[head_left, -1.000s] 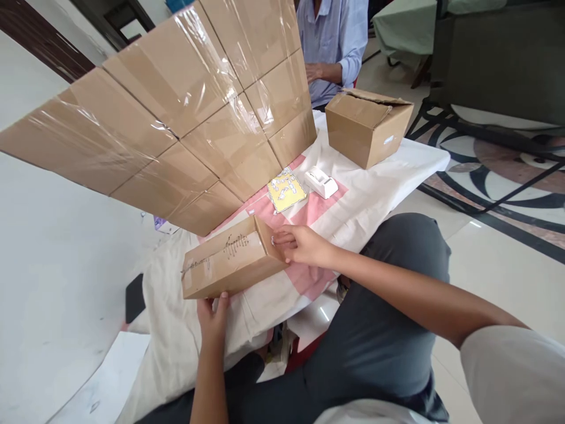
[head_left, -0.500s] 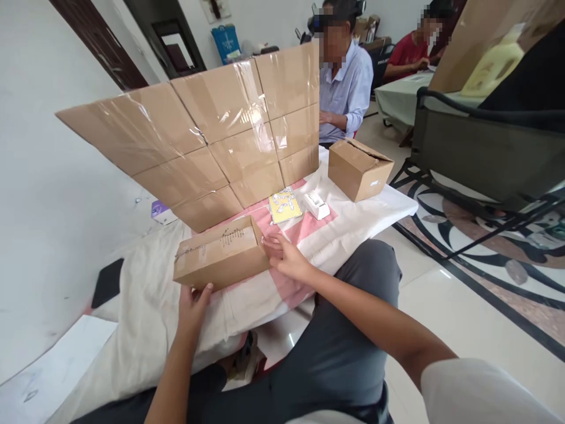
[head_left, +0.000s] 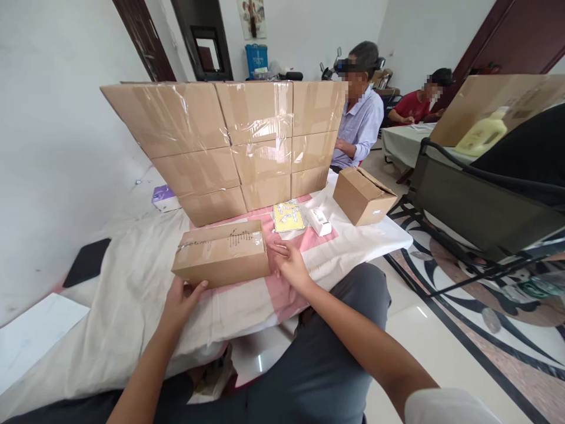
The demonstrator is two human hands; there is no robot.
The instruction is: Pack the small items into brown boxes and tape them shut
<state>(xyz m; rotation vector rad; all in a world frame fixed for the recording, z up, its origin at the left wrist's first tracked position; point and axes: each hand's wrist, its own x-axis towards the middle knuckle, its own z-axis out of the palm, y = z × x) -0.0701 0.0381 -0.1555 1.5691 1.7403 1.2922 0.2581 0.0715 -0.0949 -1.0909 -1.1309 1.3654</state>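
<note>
A long brown cardboard box lies in front of me on the cloth-covered table, sealed with tape that bears dark print. My left hand grips its near left corner, thumb on the front face and fingers partly hidden beneath. Beside the right end is my right hand, fingers stretched toward the box edge and thumb apart from them. Whether those fingertips touch the box I cannot tell. Beyond them are a yellow patterned square with white shapes and a small white case.
Taped cardboard boxes form a wall across the table's back. Another brown box stands at the right. A purple-and-white packet and a black flat object lie left. A person in a light shirt sits behind the wall.
The view has turned upward and straightened. My right hand's fingertips have drawn slightly away from the box's right end. My left hand keeps its hold on the near left corner.
</note>
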